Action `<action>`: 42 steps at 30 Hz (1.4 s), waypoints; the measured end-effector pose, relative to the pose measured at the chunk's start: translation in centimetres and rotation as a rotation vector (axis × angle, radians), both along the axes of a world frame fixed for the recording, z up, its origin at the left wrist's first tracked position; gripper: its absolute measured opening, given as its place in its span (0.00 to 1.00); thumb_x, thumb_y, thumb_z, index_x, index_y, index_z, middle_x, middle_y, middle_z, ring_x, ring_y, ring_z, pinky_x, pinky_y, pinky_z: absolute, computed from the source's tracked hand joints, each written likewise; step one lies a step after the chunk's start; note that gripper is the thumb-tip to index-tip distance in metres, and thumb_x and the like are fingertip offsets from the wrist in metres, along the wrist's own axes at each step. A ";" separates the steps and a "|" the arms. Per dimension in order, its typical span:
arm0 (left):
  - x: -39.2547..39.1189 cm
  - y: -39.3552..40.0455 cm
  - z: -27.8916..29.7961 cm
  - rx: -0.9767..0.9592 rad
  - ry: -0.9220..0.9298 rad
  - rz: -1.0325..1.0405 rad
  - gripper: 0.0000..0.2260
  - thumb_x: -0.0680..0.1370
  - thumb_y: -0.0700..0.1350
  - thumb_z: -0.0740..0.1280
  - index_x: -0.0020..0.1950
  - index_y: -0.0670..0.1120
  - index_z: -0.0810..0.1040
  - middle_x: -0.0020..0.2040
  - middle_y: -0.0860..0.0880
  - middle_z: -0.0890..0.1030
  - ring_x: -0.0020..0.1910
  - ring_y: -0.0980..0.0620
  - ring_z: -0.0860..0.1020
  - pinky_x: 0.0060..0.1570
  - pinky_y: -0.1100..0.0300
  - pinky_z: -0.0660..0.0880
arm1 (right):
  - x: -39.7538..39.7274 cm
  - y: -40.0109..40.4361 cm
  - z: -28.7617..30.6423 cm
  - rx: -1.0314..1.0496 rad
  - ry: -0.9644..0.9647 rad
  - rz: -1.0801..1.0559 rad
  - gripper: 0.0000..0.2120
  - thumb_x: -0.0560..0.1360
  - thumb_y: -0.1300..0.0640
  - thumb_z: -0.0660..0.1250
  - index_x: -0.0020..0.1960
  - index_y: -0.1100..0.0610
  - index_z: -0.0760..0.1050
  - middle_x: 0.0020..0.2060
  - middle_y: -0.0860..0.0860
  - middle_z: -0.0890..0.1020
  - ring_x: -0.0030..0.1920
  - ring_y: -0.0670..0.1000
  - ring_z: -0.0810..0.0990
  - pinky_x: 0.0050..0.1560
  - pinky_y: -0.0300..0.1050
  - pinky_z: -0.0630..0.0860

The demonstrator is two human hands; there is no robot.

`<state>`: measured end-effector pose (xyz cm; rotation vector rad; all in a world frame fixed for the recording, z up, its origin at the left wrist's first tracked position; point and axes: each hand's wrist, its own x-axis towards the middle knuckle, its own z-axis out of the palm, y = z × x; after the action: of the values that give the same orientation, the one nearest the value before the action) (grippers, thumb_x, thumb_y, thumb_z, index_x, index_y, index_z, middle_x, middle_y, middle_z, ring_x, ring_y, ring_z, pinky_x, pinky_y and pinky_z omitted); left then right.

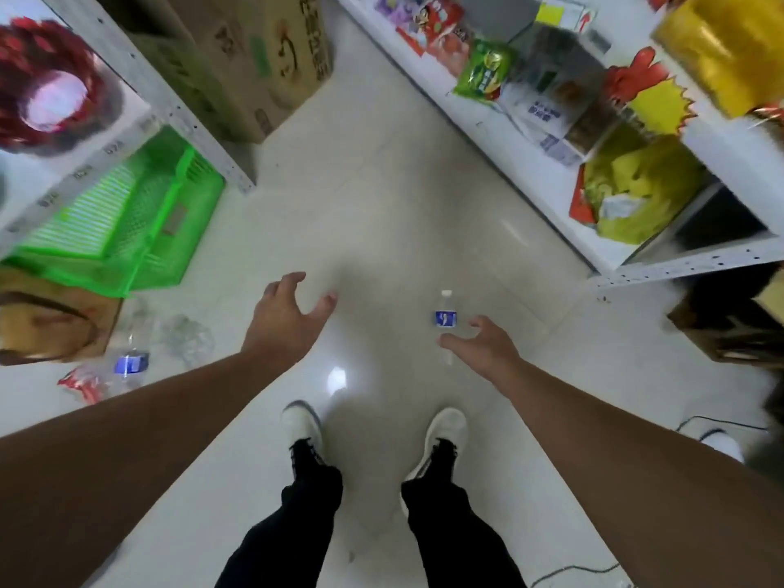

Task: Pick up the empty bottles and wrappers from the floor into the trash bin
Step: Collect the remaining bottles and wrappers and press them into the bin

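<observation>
Best done by lowering the spread, empty right hand (pixel 483 343) over the clear blue-labelled plastic bottle (pixel 445 320) lying just beyond its fingertips, left hand (pixel 288 316) spread too.

Clear plastic water bottle (pixel 445 322) with white cap and blue label, lying on the pale tiled floor (pixel 382 205) in the aisle, cap pointing away, lower part partly hidden. Second clear water bottle (pixel 133 348) with blue label, lying far left on the floor, blurred, neck pointing away. Crumpled clear plastic wrapper (pixel 186 339) just beside it, to its right. Red and white snack wrapper (pixel 80 386) crumpled at the second bottle's base, touching or overlapping it; hard to tell which. Left-hand cluster well apart from the first bottle. Trash bin not identifiable.
</observation>
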<state>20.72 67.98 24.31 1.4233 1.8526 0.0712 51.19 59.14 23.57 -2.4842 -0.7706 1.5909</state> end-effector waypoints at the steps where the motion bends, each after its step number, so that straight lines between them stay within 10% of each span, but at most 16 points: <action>1: 0.0 0.0 -3.9 -0.003 0.018 0.010 0.40 0.71 0.76 0.62 0.76 0.54 0.70 0.72 0.47 0.74 0.71 0.45 0.74 0.69 0.48 0.70 | 0.4 0.2 -3.9 -0.003 -0.017 0.007 0.36 0.69 0.38 0.79 0.72 0.49 0.72 0.60 0.49 0.75 0.49 0.48 0.75 0.41 0.41 0.70; 8: -0.6 -1.8 -28.6 -0.020 0.072 0.059 0.39 0.72 0.76 0.62 0.77 0.57 0.67 0.75 0.51 0.72 0.72 0.47 0.74 0.62 0.50 0.72 | 1.9 -0.3 -29.2 -0.026 -0.178 0.056 0.45 0.69 0.39 0.80 0.78 0.52 0.65 0.70 0.59 0.74 0.68 0.61 0.77 0.66 0.51 0.75; 16: -5.7 -3.6 -41.4 0.004 0.100 0.112 0.36 0.75 0.71 0.64 0.79 0.55 0.66 0.75 0.50 0.71 0.74 0.46 0.71 0.66 0.49 0.72 | 2.0 0.6 -43.1 0.092 -0.387 0.058 0.37 0.68 0.49 0.79 0.69 0.58 0.66 0.62 0.62 0.80 0.62 0.66 0.80 0.61 0.57 0.76; 34: -22.1 -9.8 -12.2 -0.006 0.073 0.599 0.35 0.76 0.67 0.68 0.79 0.52 0.68 0.75 0.46 0.71 0.74 0.41 0.71 0.68 0.45 0.71 | -23.5 5.4 -13.5 0.162 -0.068 0.541 0.32 0.68 0.46 0.80 0.62 0.47 0.63 0.51 0.49 0.80 0.43 0.51 0.79 0.46 0.48 0.74; 42: -28.3 -10.1 -10.7 -0.025 0.055 0.578 0.33 0.75 0.69 0.68 0.78 0.60 0.67 0.74 0.52 0.71 0.72 0.44 0.69 0.60 0.47 0.74 | -35.1 9.1 -10.1 0.150 -0.053 0.766 0.30 0.68 0.46 0.79 0.63 0.48 0.66 0.51 0.49 0.82 0.48 0.56 0.82 0.49 0.50 0.77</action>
<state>-7.61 57.84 13.62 0.8400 2.2473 0.2957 16.06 68.27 13.50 -2.2434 -1.9340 1.5427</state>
